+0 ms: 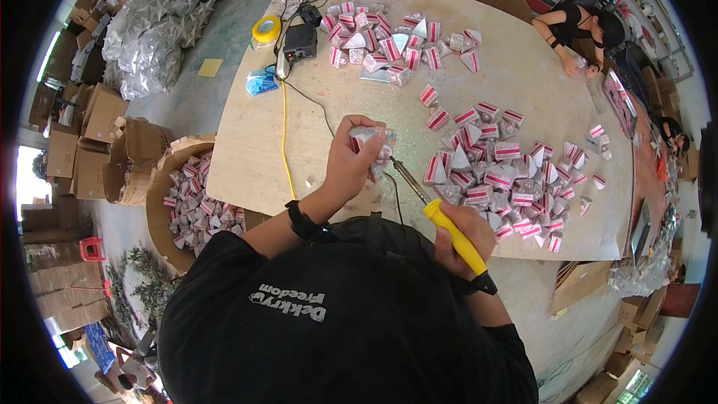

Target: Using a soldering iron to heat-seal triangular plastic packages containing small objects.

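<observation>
My left hand (345, 168) is closed round a small plastic-wrapped packet (364, 137), raised over the middle of the wooden table (247, 157). In my right hand (473, 232) is a soldering iron (435, 214) with a yellow handle and a metal shaft. Its tip points up and left and comes close to the packet's right edge; whether they touch I cannot tell. Just right of the iron lies a large heap of wrapped packets (499, 176) with red-and-white labels. My fingers hide part of the held packet.
Another packet heap (393, 45) lies at the far side. Beside it are a black power box (301, 41) with cords, yellow tape (266, 28) and a blue pack (262, 81). A cardboard bin (158, 213) of packets stands left. A person (576, 30) works at the far right.
</observation>
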Available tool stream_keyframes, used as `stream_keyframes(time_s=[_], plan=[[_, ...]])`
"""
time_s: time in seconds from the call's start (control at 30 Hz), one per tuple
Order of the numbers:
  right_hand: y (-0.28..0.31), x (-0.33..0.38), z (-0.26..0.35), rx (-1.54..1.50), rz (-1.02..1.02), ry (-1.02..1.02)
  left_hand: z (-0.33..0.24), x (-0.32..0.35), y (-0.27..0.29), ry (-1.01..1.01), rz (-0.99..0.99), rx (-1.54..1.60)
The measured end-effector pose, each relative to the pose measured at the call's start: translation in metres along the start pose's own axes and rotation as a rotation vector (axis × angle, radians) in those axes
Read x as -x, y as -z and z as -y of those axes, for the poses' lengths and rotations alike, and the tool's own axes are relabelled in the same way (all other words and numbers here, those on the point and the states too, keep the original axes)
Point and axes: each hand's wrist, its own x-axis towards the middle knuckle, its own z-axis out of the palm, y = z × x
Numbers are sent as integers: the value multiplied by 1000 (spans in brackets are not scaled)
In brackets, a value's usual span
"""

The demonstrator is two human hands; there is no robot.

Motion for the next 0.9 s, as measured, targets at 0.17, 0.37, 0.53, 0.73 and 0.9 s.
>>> stream_keyframes(time_s=[0.17, 0.37, 0.53, 0.73, 0.9], plan=[[2, 8, 0, 25, -80, -13, 16, -1, 7, 459, -67, 381], [3, 6, 0, 28, -25, -5, 17, 0, 5, 443, -32, 450], [1, -4, 0, 5, -33, 100, 16, 0, 6, 404, -24, 414], [0, -4, -1, 2, 7, 43, 8, 0, 4, 265, -16, 173], [1, -5, 0, -16, 16, 26, 4, -2, 2, 27, -12, -36]])
